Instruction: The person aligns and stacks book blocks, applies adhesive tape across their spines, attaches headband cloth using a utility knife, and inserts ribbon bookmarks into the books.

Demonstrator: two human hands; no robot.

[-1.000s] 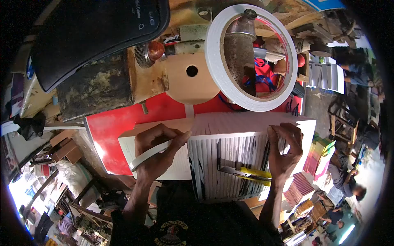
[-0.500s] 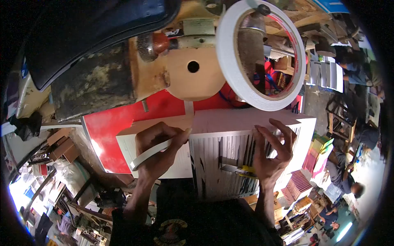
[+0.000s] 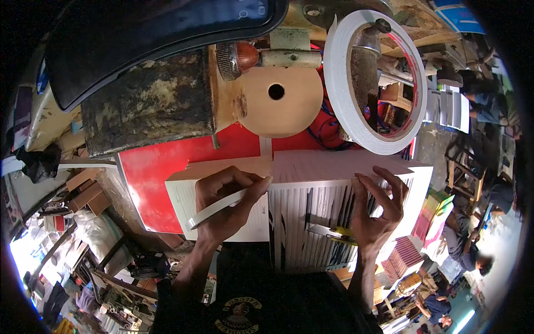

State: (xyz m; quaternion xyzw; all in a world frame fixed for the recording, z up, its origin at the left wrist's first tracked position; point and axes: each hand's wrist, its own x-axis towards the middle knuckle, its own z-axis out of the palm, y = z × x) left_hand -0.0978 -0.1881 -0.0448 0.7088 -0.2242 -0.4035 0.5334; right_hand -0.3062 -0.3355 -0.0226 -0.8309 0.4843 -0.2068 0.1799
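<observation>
"Head view: where do we find the things at hand?"

"Our left hand [image 3: 231,203] holds a narrow white roll [image 3: 213,211] in its curled fingers, edge toward us. Its thumb and forefinger are pressed together at the near corner of the striped stack [image 3: 295,245]."

"And what runs between our hands?"

"A slim white strip [image 3: 311,185], along the stack's upper edge. It reaches from those left fingertips to our right hand [image 3: 381,211]."

"Do we see that right grip pinching the strip?"

"We cannot tell. Thumb and forefinger meet the edge close to each other, while the other fingers stand spread."

"What lies below them?"

"We see a yellow-handled cutter [image 3: 342,234] lying across the stack's light and dark lines, with the right hand covering its far end. Beside the striped stack, to our left, sits a paler stack [image 3: 256,220]. Both are on the red-topped bench [image 3: 153,189]."

"And beyond?"

"A large white tape ring [image 3: 340,83] surrounds part of a metal post. Left of it we have a round wooden disc [image 3: 283,119] with a dark hole, an orange knob [image 3: 246,55], and a black-cased phone [image 3: 139,61] at the top."
</observation>
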